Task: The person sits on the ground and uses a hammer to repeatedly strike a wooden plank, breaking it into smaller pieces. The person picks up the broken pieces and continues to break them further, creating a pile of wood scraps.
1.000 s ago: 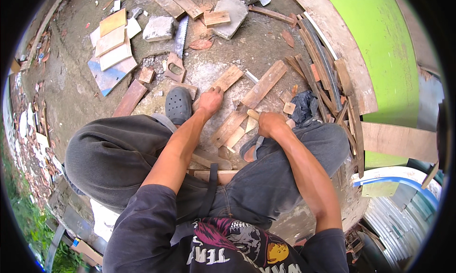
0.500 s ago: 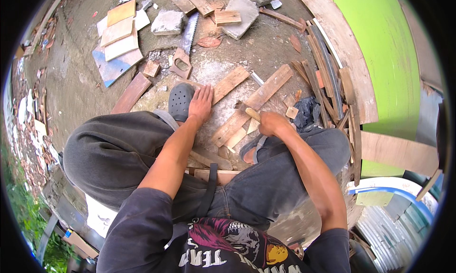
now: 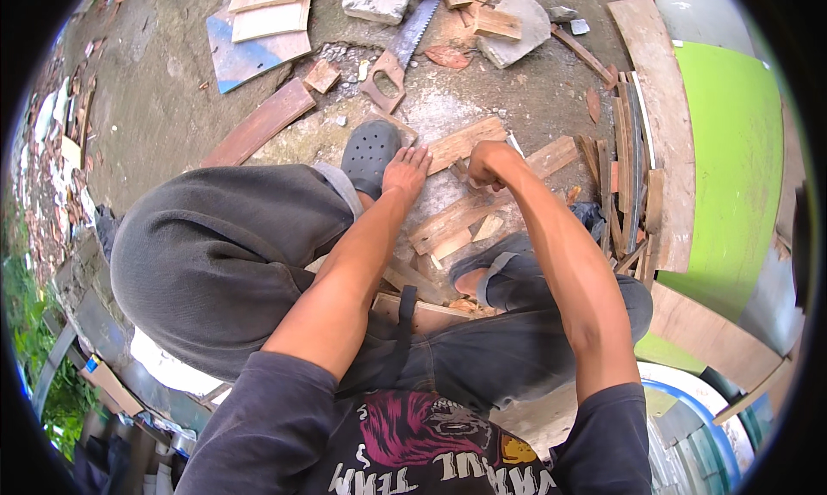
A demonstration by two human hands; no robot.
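My left hand (image 3: 405,172) lies open with fingers spread on the ground beside my grey clog (image 3: 370,150), its fingertips at the near end of a short wooden plank (image 3: 465,142). Just to the right, my right hand (image 3: 487,163) is closed in a fist over that plank's lower edge, gripping a small pale wooden piece that is mostly hidden. Below the fist lie a longer plank (image 3: 482,206) and several short offcuts (image 3: 469,236). My other foot (image 3: 474,280) rests beside them.
A hand saw (image 3: 396,51) lies on the concrete ahead, with grey stones (image 3: 379,0) beyond it. A reddish plank (image 3: 258,129) and flat boards (image 3: 250,51) lie to the left. Stacked slats (image 3: 633,176) and a green panel (image 3: 732,150) stand on the right.
My right hand has moved from the lower offcuts up to the short plank, still closed. My left hand stays by the clog. The view has tilted forward.
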